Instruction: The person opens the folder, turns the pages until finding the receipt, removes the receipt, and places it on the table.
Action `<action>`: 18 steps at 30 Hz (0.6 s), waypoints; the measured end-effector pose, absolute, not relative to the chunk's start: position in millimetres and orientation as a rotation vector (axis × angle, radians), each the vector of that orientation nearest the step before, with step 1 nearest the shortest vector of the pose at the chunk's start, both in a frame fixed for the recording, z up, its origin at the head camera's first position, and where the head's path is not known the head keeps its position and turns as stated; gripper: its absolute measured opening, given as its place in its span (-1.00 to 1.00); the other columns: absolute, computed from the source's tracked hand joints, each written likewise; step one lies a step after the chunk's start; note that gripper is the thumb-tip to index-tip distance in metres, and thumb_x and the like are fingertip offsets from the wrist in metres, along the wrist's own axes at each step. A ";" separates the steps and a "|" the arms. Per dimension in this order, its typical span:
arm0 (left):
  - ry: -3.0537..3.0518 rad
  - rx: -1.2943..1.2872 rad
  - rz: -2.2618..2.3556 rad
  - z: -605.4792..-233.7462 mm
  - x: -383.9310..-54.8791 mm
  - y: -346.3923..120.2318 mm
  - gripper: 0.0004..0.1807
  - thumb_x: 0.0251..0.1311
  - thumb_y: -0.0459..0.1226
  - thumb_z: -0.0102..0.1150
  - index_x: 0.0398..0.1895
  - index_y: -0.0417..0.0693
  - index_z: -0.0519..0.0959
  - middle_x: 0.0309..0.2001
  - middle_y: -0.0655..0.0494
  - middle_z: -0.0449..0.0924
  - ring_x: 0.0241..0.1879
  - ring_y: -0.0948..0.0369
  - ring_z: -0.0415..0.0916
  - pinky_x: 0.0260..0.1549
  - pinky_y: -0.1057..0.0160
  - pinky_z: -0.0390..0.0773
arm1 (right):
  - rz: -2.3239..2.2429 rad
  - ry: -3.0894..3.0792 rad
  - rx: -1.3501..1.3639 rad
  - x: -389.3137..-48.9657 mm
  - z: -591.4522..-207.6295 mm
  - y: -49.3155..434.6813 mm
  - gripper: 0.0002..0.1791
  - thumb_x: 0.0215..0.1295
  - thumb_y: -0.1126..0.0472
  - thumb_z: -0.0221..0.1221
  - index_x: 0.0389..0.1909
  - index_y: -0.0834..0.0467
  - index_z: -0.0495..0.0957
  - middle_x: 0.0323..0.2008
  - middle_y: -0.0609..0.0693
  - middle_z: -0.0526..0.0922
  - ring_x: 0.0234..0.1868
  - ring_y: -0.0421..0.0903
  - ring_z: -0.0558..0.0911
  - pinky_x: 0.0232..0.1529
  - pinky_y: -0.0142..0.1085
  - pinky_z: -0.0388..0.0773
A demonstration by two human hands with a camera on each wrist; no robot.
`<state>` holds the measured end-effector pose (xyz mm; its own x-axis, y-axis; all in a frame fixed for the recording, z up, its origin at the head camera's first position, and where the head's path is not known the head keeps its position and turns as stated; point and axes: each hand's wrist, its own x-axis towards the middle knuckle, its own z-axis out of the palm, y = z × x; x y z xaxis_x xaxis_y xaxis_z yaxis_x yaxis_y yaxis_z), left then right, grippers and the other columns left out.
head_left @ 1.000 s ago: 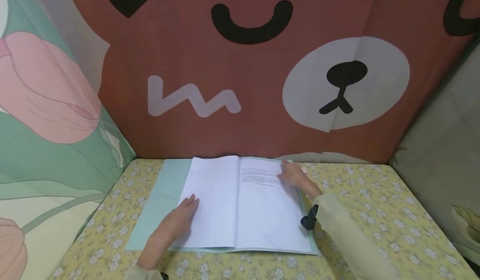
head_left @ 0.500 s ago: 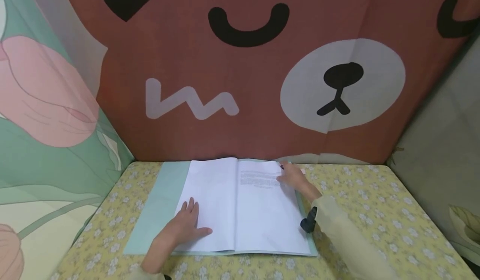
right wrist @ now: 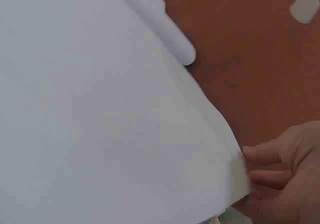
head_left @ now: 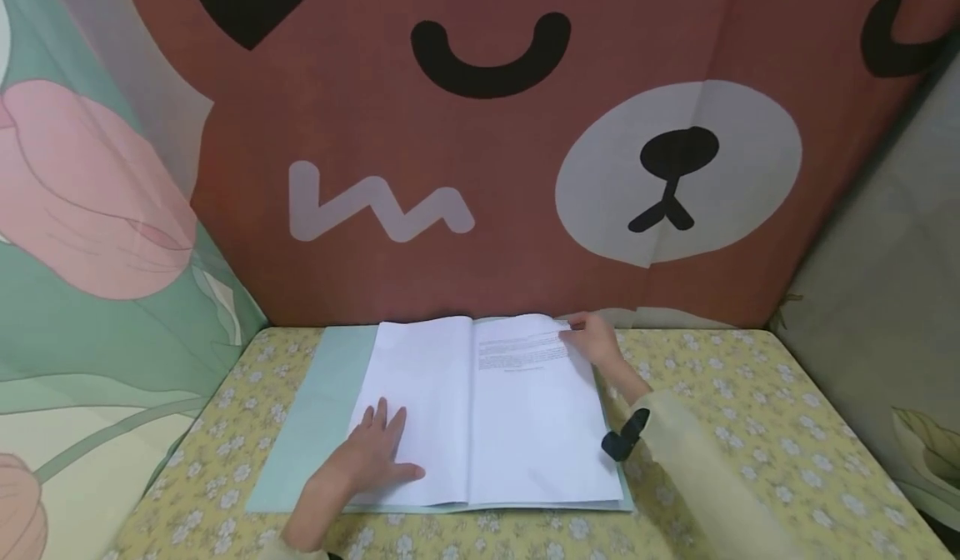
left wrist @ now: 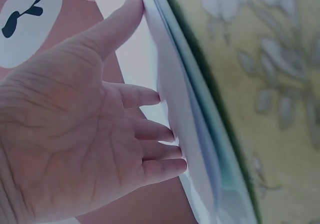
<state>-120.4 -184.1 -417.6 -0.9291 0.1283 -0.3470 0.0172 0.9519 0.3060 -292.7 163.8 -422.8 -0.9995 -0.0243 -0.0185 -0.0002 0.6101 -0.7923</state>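
A booklet of white pages in a pale green folder (head_left: 321, 431) lies spread on the table. Its left page (head_left: 431, 377) is blank, while the right page (head_left: 536, 435) carries a short block of print near the top. My left hand (head_left: 369, 457) rests on the lower left page with fingers and thumb spread; the left wrist view shows its fingertips against the paper. With thumb and fingers, my right hand (head_left: 596, 342) pinches the upper right corner of the right page, which bows up slightly there. In the right wrist view that page (right wrist: 115, 108) fills most of the frame.
A yellow floral cloth (head_left: 735, 427) covers the table. Behind it hangs a reddish-brown curtain (head_left: 517, 268) with a bear's face, close to the folder's far edge. Patterned fabric (head_left: 97, 343) closes the left side, and greyish fabric (head_left: 885, 277) the right.
My left hand's fingers and thumb have spread on the left page. My right hand has shifted slightly outward at the corner, and the right page's top edge has lifted.
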 end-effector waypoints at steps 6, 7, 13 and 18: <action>2.753 0.171 0.446 -410.1 -118.0 -179.1 -0.05 0.24 0.04 0.42 0.51 -0.35 0.29 0.56 -0.47 0.00 0.54 -0.39 -0.05 0.42 -0.35 0.17 | -1.736 2.541 0.214 -293.0 -409.6 172.0 -0.48 0.43 0.35 0.20 0.32 0.51 0.40 0.23 0.41 0.50 0.08 0.17 0.59 0.09 -0.05 0.61; 2.755 0.185 0.447 -409.2 -117.7 -178.7 -0.08 0.25 0.01 0.42 0.51 -0.36 0.30 0.56 -0.47 0.01 0.54 -0.39 -0.04 0.42 -0.34 0.17 | -1.771 2.504 0.220 -293.3 -408.3 173.2 -0.46 0.43 0.36 0.20 0.34 0.51 0.38 0.24 0.41 0.49 0.02 0.10 0.60 0.04 -0.11 0.63; 2.751 0.198 0.482 -403.9 -116.7 -175.4 -0.22 0.38 -0.07 0.31 0.50 -0.35 0.31 0.57 -0.40 0.05 0.55 -0.33 -0.04 0.45 -0.30 0.14 | -1.949 2.201 0.174 -289.9 -398.1 175.2 -0.41 0.44 0.40 0.21 0.37 0.58 0.28 0.14 0.40 0.56 -0.27 -0.14 0.70 -0.24 -0.32 0.69; 2.752 0.160 0.546 -402.8 -117.4 -171.9 -0.29 0.46 -0.07 0.20 0.49 -0.33 0.33 0.56 -0.36 0.11 0.56 -0.28 -0.01 0.45 -0.28 0.15 | -2.033 2.003 0.167 -287.5 -388.5 171.9 -0.45 0.43 0.44 0.20 0.34 0.61 0.30 -0.21 0.10 0.67 -0.36 -0.19 0.70 -0.31 -0.40 0.68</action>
<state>-117.4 -171.9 -402.8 -0.9394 0.1715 -0.2967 0.0451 0.9202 0.3889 -287.5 171.9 -388.5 -0.9536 -0.1179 -0.2770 0.2788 0.0018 -0.9604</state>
